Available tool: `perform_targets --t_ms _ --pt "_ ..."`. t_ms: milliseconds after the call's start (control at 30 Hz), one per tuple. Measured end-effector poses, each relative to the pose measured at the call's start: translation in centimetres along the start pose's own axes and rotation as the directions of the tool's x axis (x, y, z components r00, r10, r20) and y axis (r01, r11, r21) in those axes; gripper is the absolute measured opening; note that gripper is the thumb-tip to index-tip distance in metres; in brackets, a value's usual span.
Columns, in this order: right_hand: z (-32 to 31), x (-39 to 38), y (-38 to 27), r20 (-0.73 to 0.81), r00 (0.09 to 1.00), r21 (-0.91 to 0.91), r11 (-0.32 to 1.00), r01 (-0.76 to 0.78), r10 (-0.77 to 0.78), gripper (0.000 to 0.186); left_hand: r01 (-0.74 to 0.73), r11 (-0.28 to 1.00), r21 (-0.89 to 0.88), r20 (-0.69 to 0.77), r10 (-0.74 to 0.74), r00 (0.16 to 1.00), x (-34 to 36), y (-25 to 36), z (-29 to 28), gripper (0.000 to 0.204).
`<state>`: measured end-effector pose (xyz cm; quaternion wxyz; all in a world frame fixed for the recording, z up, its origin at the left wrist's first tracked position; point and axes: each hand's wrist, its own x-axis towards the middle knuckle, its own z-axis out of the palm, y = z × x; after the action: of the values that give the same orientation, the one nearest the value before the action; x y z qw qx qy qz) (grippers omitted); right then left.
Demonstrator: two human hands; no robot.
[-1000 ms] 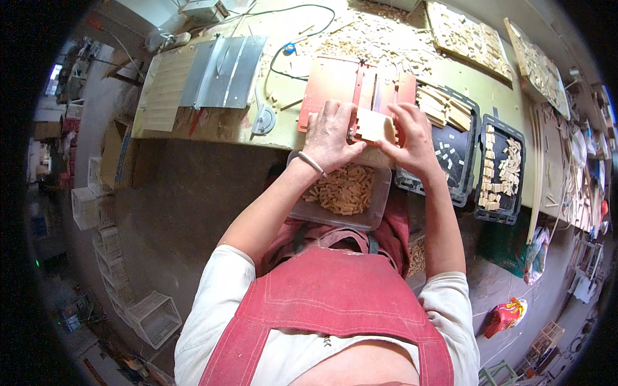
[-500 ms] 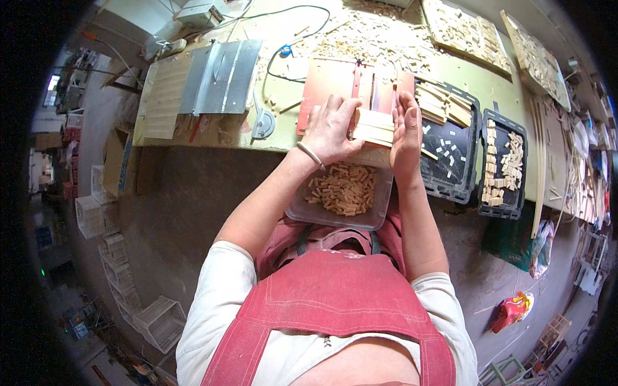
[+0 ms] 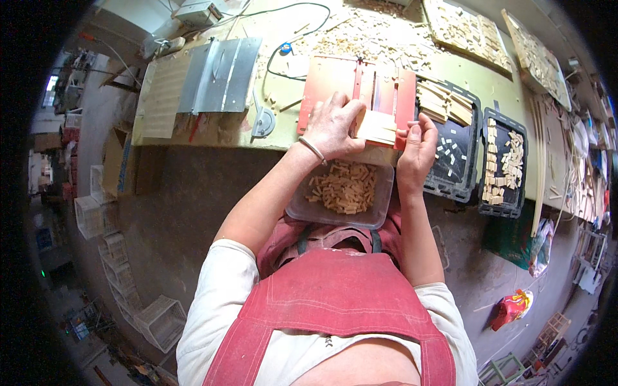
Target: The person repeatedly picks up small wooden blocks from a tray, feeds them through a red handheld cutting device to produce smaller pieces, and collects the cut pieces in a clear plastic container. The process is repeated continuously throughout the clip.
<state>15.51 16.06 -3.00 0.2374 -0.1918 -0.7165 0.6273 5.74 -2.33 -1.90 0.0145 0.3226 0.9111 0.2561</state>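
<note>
Several pale wooden strips (image 3: 377,127) lie side by side on the red table (image 3: 327,80) of a small saw with a slot in its top. My left hand (image 3: 332,127) is closed around their left end, thumb along the near side and fingers over the top. At their right end, my right hand (image 3: 418,148) has its fingers curled in and the thumb up, fingertips by the strip ends. What lies between those fingertips cannot be made out. Below the saw, near my lap, a clear plastic tub (image 3: 385,193) holds many short wooden blocks (image 3: 344,186).
To the right stand a black tray (image 3: 475,157) with longer strips and a smaller black tray (image 3: 508,211) with cut blocks. A grey saw table (image 3: 237,77) and a protractor gauge (image 3: 262,123) are to the left. Wood offcuts (image 3: 360,35) cover the back of the bench.
My right hand has gone from flat and upright against the strip ends to curled fingers, slightly lower and to the right. The left hand stays on the strips, nearly unmoved.
</note>
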Motion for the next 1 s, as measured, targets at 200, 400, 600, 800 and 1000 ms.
perform_targets --t_ms 200,400,600,800,1000 --pt "0.1 0.3 1.5 0.034 0.997 -0.105 0.992 0.076 -0.073 0.041 -0.001 1.000 -0.026 0.000 0.001 1.000 0.1 0.2 -0.2 0.064" --pt "-1.2 1.1 0.1 0.219 0.963 -0.310 0.925 0.221 -0.157 0.047 0.001 1.000 -0.023 0.008 -0.001 1.000 0.1 0.0 -0.2 0.064" --pt "-3.5 4.7 -2.3 0.598 0.800 -0.513 0.790 0.334 0.050 0.064 -0.005 1.000 0.004 0.016 0.005 1.000 0.1 0.0 -0.2 0.064" --pt "-2.3 3.2 -0.2 0.538 0.822 -0.528 0.685 0.501 -0.186 0.063 -0.015 1.000 -0.003 0.016 0.015 1.000 0.1 -0.2 -0.2 0.063" --pt "-3.4 4.2 -4.1 0.603 0.755 -0.568 0.803 0.180 0.257 0.059 -0.026 1.000 -0.001 0.002 0.026 1.000 0.0 -0.5 0.0 0.061"
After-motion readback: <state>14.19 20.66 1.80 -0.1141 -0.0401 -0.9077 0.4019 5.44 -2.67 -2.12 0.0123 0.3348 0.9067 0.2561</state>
